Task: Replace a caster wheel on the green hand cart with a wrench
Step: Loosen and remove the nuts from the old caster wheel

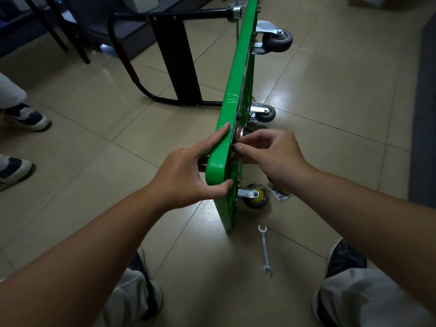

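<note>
Head view: the left hand [188,171] clasps the near upper corner of the green hand cart [232,109], thumb hooked round its edge, forefinger straight along the deck. The right hand [271,156] has its fingertips pressed together, pinching a small part [236,146] on the underside, just beside a brown-hubbed caster [243,133]. The cart stands on edge on the tiled floor [330,90], black handle [132,67] to the left, with a middle grey caster [265,113] and a far grey caster [277,40] beyond. A yellow-hubbed caster [256,195] sits low, a loose mounting plate [280,194] just right of it. The wrench [265,250] lies nearer, untouched.
</note>
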